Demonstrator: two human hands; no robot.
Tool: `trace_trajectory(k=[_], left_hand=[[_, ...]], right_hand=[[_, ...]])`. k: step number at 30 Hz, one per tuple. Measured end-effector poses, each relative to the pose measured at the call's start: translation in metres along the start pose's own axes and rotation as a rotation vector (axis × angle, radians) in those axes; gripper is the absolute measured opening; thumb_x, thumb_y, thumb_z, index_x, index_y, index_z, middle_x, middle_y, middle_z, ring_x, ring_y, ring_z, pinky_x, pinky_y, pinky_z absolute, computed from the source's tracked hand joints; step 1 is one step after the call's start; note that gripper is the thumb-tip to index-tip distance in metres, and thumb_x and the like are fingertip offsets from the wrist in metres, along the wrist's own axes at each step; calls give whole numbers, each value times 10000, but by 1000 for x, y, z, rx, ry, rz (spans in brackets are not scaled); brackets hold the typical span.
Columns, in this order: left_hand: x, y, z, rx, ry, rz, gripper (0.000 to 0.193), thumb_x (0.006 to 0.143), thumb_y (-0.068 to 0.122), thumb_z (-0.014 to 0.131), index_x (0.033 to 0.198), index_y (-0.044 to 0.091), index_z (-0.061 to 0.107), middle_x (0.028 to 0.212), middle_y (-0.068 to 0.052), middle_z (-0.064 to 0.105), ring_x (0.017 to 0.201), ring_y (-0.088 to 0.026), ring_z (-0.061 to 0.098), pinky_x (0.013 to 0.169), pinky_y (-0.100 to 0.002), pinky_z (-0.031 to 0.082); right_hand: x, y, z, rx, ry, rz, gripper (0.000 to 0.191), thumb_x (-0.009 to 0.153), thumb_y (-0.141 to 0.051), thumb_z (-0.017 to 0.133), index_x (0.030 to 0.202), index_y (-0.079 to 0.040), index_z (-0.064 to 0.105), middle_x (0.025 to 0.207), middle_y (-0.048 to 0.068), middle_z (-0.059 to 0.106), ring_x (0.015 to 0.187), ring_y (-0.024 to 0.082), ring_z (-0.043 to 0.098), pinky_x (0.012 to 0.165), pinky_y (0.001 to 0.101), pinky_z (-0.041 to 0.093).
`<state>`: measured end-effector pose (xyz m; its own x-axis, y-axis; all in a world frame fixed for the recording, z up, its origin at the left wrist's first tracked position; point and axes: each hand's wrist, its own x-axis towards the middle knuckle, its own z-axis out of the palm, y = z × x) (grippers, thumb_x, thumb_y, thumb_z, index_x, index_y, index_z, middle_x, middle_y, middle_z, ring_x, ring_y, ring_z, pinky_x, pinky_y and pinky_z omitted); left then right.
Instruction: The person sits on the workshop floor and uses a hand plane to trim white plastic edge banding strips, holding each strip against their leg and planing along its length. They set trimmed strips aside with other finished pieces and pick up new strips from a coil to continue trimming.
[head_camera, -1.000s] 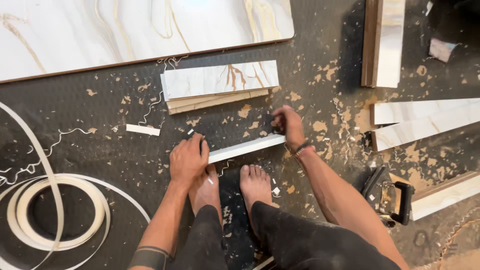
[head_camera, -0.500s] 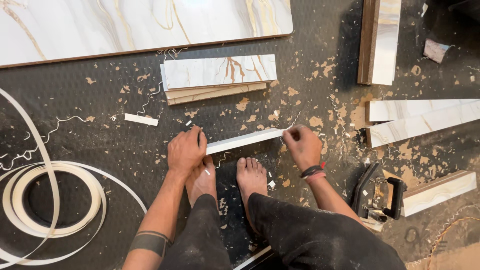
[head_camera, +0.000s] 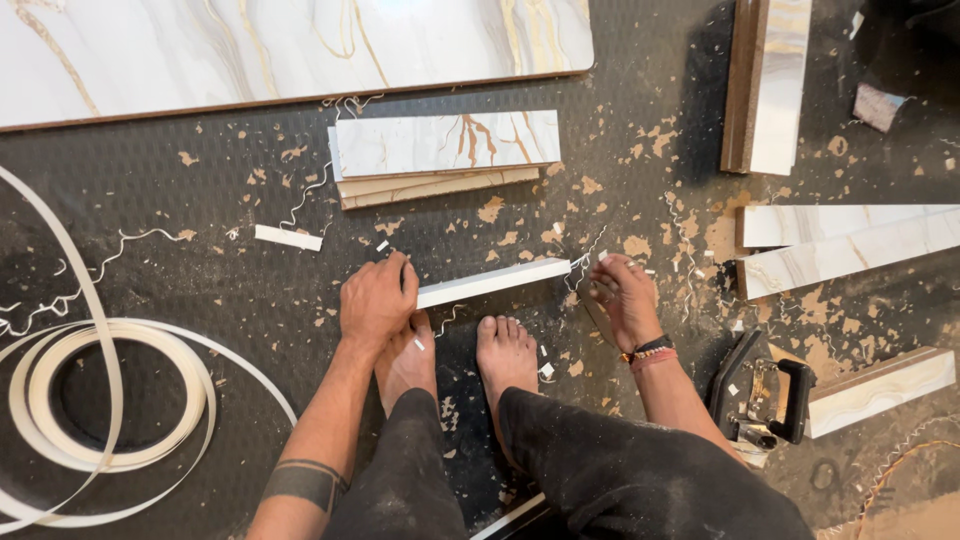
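Note:
I squat on a dark floor mat with my bare feet (head_camera: 505, 352) just behind a narrow white strip of board (head_camera: 492, 282). My left hand (head_camera: 377, 300) presses down on the strip's left end, fingers folded over its edge. Just past the strip's right end, my right hand (head_camera: 625, 298) has its fingers curled around what looks like a thin dark blade (head_camera: 598, 322). A curly white shaving (head_camera: 588, 252) lies by those fingertips.
A large marble-patterned panel (head_camera: 300, 50) lies at the top, with a short stack of boards (head_camera: 440, 150) below it. A coil of white edge band (head_camera: 110, 400) is at left. At right are a black power tool (head_camera: 765, 392) and several boards (head_camera: 850, 250). Chips litter the mat.
My right hand has come off the strip's right end and drawn back towards me and slightly right. My left hand has stayed on the strip's left end.

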<state>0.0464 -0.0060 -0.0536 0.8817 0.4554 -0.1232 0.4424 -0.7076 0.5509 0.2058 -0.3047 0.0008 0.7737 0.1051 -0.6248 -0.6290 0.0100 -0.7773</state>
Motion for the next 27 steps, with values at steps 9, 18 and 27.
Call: trace_trajectory(k=[9,18,27], left_hand=[[-4,5,-3,5,7,2,241,958,270,560,956,80,709,783,-153,718,771,-343,688,747,-498,544],[-9,4,0,47,-136,5,278,985,318,548,985,86,701,963,-117,717,945,-326,650,867,-488,504],[-26,11,8,181,-331,226,635,838,504,684,1279,53,623,1145,-140,658,1100,-326,585,953,-526,389]], right_hand=[[2,-45,11,386,-103,-77,259,844,-250,876,901,-158,641,1007,-13,688,1057,149,608,1010,411,476],[-23,-87,15,432,-340,-175,517,608,-204,931,1081,-285,740,1155,-54,720,1210,179,621,1097,543,412],[-2,-17,-30,300,-166,-105,342,886,-224,814,1183,-103,696,1307,45,589,1316,201,513,1194,555,410]])
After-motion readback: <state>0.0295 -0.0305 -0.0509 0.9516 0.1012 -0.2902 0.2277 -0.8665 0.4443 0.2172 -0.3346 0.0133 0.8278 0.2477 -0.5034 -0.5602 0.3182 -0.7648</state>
